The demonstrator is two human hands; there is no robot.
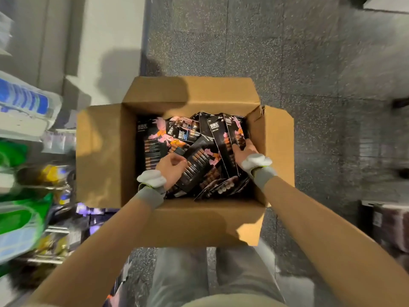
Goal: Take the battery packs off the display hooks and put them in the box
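Observation:
An open cardboard box point(99, 156) sits on the floor below me, holding several black battery packs point(155, 142) with pink and orange print, piled loosely. Both my hands are inside the box. My left hand point(171, 168) has curled fingers against a tilted pack point(197, 165) near the middle of the pile. My right hand point(244, 150) holds a group of packs point(230, 134) standing on edge at the box's right side, thumb on their front face. The display hooks are not clearly in view.
Blurred store shelves point(28, 169) with blue, green and yellow goods run along the left, close to the box's left flap. Dark speckled floor point(309, 74) spreads to the right and beyond. Dark boxed goods point(387, 222) stand at the right edge. My legs are below the box.

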